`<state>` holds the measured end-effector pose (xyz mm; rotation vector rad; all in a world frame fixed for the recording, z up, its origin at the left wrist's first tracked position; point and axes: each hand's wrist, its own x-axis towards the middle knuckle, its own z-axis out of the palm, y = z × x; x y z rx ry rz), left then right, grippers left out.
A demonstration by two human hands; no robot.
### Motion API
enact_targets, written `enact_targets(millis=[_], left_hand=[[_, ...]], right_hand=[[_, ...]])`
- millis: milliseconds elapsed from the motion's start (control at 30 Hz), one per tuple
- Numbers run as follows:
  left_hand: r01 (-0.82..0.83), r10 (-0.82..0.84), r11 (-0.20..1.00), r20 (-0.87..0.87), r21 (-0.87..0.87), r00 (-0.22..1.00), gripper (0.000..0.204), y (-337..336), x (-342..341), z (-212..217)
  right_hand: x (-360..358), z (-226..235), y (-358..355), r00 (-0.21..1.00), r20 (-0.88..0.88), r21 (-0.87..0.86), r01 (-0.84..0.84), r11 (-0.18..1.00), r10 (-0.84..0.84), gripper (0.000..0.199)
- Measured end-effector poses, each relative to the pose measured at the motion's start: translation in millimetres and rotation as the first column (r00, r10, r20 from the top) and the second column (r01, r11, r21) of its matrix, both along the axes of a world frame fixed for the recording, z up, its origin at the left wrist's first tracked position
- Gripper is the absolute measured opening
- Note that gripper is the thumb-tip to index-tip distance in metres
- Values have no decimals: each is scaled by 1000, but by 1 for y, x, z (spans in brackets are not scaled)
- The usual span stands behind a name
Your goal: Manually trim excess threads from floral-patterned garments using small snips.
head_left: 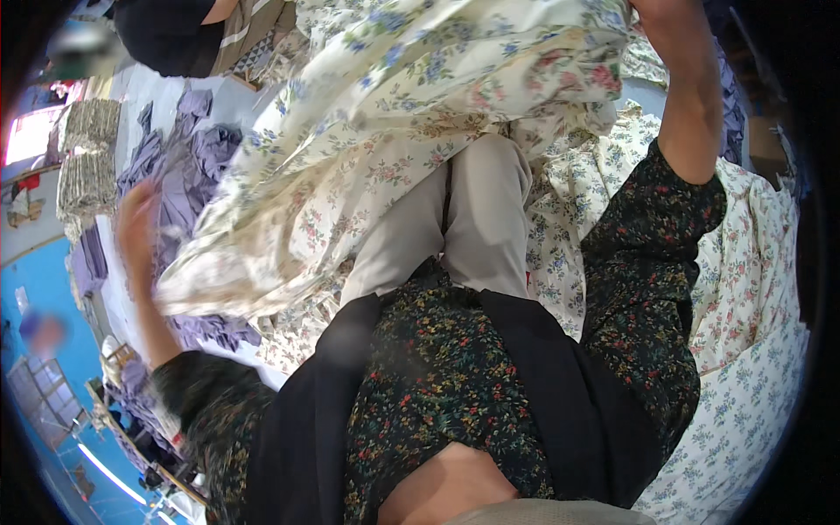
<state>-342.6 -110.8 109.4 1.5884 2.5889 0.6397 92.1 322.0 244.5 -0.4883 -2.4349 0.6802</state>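
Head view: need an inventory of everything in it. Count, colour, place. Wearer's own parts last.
Floral cloth: pieces unclear; cream, blue and pink flowers; over lap, top centre, right
Blue-flowered cloth: pieces unclear; white; lower right
Purple cloth: several; mostly left
Bundled stacks: count unclear; beige-grey; left
Another person: at least one; black visible; top left
Wall: one; blue below; far left
Light tube: one; white; lower left
Background clutter: uncounted; mixed; lower left
Trousers: one pair; beige; centre
Shirt: one; dark floral; centre
Vest: one; black; over shirt
Left hand: one; blurred; left
Right hand: one; cut by top edge, right
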Motion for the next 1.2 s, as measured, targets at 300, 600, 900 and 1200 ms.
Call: enact_targets(millis=[300, 600, 900, 1200], left_hand=[[-329, 331, 943, 258, -53, 908, 61, 132, 252, -74], [-203, 164, 972, 963, -119, 216, 41, 127, 247, -62], [-87, 85, 993, 30, 80, 996, 37, 170, 321, -118], [345, -337, 935, -106, 76, 936, 22, 159, 319, -156]], right_hand=[[5, -23, -1, 978, -66, -431, 151, 889, -199, 31], [-7, 4, -69, 997, -50, -233, 40, 972, -54, 33], [3, 14, -117, 999, -21, -313, -34, 949, 28, 36], [37, -24, -104, 998, -60, -615, -29, 788, -11, 35]])
